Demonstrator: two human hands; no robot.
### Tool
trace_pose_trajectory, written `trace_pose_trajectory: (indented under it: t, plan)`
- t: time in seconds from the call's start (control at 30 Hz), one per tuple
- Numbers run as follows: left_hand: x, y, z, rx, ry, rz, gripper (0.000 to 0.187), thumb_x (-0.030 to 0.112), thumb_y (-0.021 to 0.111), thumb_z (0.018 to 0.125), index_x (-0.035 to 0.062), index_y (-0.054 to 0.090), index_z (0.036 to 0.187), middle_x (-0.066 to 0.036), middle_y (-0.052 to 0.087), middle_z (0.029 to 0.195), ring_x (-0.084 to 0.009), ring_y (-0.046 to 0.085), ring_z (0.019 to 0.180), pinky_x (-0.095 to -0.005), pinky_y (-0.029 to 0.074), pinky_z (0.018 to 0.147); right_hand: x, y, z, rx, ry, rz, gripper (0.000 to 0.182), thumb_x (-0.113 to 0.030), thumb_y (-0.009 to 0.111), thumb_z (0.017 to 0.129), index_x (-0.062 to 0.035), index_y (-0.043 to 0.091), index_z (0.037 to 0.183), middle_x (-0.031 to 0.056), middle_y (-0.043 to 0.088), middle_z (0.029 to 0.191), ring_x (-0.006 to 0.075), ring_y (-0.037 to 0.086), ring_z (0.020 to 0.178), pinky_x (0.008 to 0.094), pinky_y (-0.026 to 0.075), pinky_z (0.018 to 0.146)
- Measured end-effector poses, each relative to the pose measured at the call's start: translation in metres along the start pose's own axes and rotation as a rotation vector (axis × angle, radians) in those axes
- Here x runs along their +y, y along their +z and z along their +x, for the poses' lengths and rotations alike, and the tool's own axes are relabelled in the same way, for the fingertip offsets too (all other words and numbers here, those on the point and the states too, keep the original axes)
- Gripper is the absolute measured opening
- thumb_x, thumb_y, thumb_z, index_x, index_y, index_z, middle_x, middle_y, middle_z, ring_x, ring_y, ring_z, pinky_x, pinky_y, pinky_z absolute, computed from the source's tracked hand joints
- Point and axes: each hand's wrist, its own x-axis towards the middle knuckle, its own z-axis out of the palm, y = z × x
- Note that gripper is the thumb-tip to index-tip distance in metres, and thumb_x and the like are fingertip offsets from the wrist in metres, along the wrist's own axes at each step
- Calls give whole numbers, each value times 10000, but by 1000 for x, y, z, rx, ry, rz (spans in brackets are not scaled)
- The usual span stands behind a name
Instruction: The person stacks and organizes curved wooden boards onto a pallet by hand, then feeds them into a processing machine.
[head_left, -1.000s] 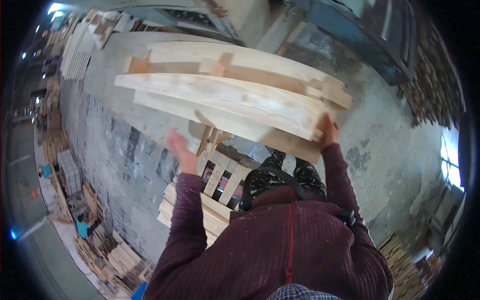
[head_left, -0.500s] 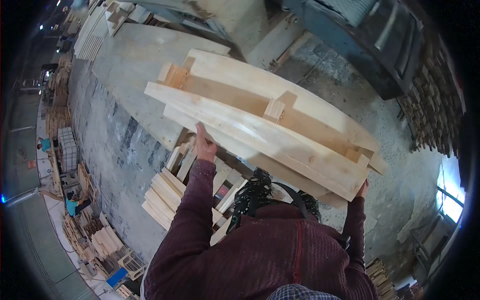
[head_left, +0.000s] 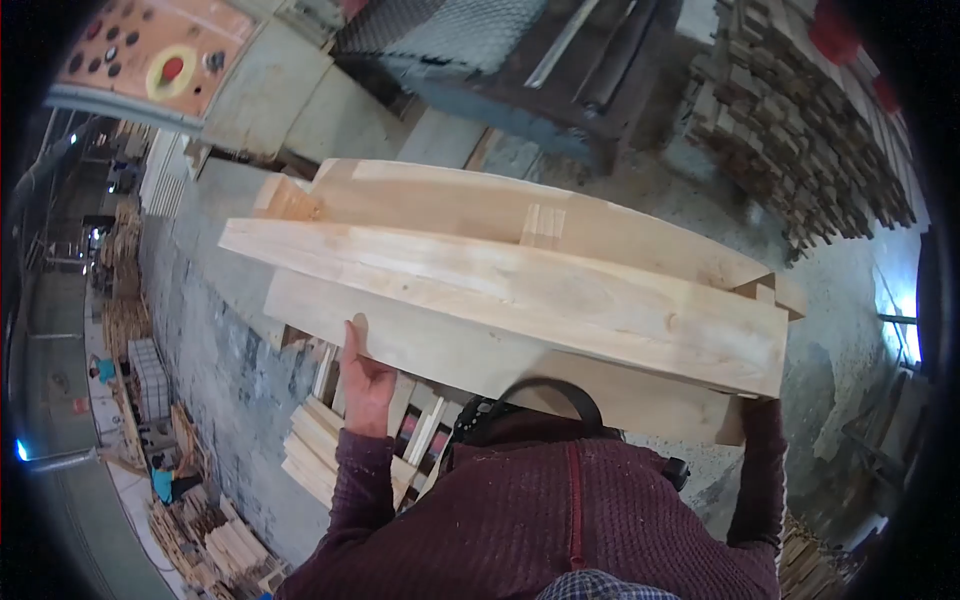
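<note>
A long pale wooden frame (head_left: 520, 285) of boards, with short blocks (head_left: 543, 226) between them, is held up in front of my body, tilted slightly down to the right. My left hand (head_left: 366, 388) grips its near edge, left of the middle. The thumb lies along the upper face and the fingers go underneath, mostly out of sight. At the right end, my right sleeve (head_left: 760, 470) reaches up to the frame's near corner. That end rests at my right hand, whose fingers are hidden by the wood.
Ahead stand a machine with a mesh top (head_left: 440, 40) and an orange control panel (head_left: 150, 60) with a red button. Stacked wood pieces (head_left: 790, 130) rise at right. Cut boards (head_left: 318, 450) lie below my left arm. A person in teal (head_left: 163, 482) is far left.
The frame has been turned to lie more level, its left end moving left and down and its right end up. My view has shifted, bringing the control panel into sight.
</note>
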Motion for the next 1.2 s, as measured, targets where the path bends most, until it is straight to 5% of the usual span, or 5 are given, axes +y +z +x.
trace_pose_trajectory:
  t: [0.3, 0.6, 0.67, 1.2]
  plan:
    - [-56, 183, 85, -234, 19, -30, 379, 170, 626, 893, 30, 526, 1231, -70, 585, 1223, -206, 550, 1141, -354, 448, 979, -131, -43, 98, 225, -163, 32, 477, -319, 461, 940, 15, 487, 1279, 158, 571, 1203, 257, 620, 986, 388, 531, 825]
    - [-182, 346, 212, -362, -86, -1, 404, 251, 599, 925, 67, 497, 1270, -52, 563, 1253, -204, 517, 1177, -358, 402, 1030, -189, -102, 184, 444, -152, 88, 486, -326, 456, 941, 13, 478, 1289, 158, 563, 1215, 260, 613, 1001, 394, 528, 833]
    - [-208, 371, 226, -379, -240, -104, 440, 235, 641, 900, 70, 483, 1277, -52, 562, 1245, -206, 525, 1165, -361, 416, 1017, -196, -122, 210, 468, -133, 93, 488, -328, 455, 941, 12, 476, 1291, 158, 561, 1218, 261, 612, 1004, 396, 527, 835]
    - [-340, 471, 259, 14, -177, -110, 367, 294, 585, 934, 85, 527, 1230, -88, 579, 1209, -257, 545, 1138, -416, 448, 992, -261, -208, 377, 452, -2, 60, 503, -341, 446, 944, 7, 460, 1307, 158, 546, 1240, 267, 601, 1031, 407, 522, 850]
